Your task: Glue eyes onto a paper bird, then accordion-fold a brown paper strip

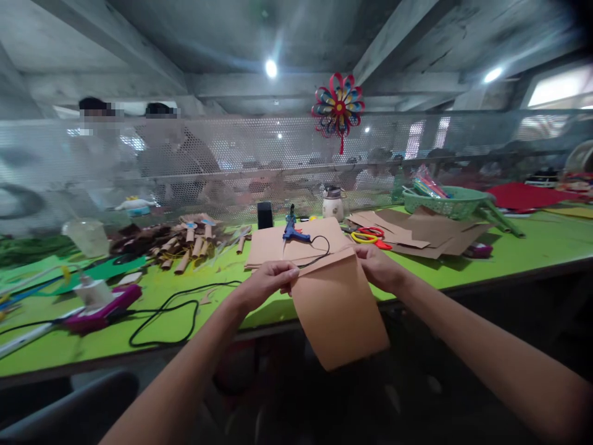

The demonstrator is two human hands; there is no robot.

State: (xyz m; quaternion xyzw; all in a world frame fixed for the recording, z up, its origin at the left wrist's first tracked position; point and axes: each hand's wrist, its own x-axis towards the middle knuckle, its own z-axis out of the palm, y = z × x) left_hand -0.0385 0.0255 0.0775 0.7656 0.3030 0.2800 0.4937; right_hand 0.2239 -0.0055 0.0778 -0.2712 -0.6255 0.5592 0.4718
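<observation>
A brown sheet of kraft paper (340, 312) hangs down over the table's front edge, its top margin folded over in a narrow strip. My left hand (273, 278) pinches the left end of that fold between thumb and fingers. At the right end, my right hand (377, 267) grips the same fold. Just beyond the sheet, a blue hot glue gun (296, 235) with a black cord rests on a stack of brown paper (264, 247). Scissors with yellow and red handles (365, 236) lie to the right of the stack.
On the green table (278, 315), a purple power strip (102, 312) and looping black cable (162, 342) lie left. Rolled brown paper pieces (197, 247) are heaped behind them. Cut brown paper (435, 232) and a green basket (451, 204) stand right. A perforated metal screen (259, 148) rises behind; people are beyond it.
</observation>
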